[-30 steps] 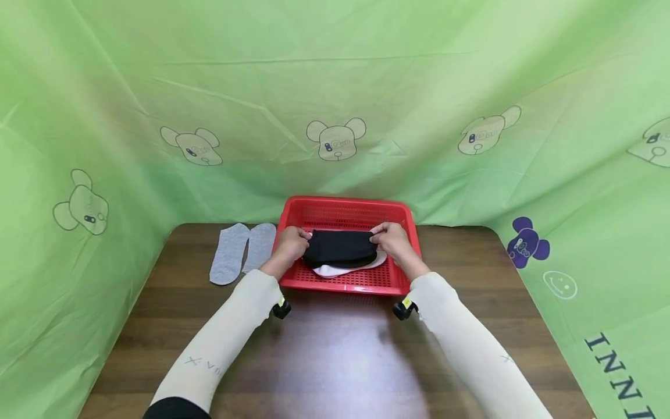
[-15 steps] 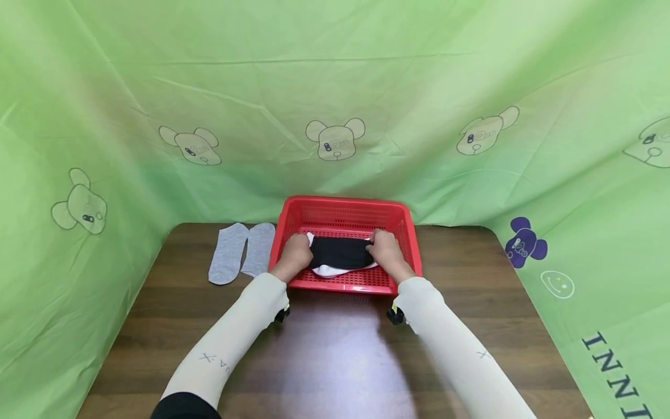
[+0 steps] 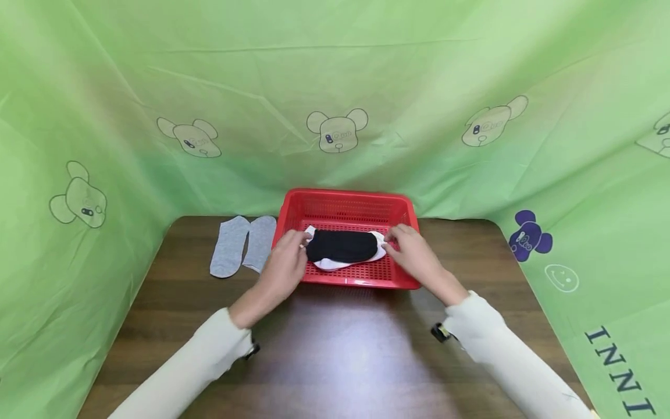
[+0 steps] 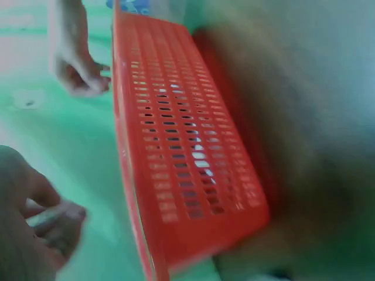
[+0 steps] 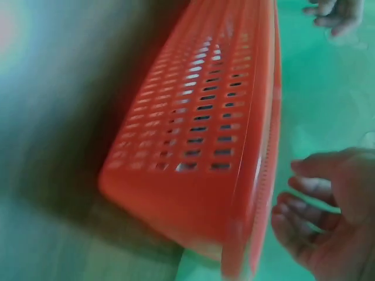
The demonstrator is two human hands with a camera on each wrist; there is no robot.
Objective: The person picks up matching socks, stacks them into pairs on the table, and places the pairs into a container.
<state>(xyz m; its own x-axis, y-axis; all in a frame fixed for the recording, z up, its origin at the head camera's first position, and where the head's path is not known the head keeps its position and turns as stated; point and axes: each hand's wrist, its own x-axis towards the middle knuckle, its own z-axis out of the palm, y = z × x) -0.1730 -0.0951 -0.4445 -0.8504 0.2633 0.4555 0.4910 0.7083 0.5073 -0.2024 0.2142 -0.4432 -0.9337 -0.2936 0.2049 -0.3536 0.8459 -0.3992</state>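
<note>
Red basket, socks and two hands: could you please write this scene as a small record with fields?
Container: red basket, on the wooden table
Basket contents: black socks lying over white socks; exact count unclear
Beside basket: two gray socks, flat on the table, to the person's left
Left hand: above the basket's left end, holding nothing
Right hand: above its right end, holding nothing
Background: green printed cloth

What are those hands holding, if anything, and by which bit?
Nothing: the left hand and right hand are empty above the red basket, where the black sock lies.
</note>
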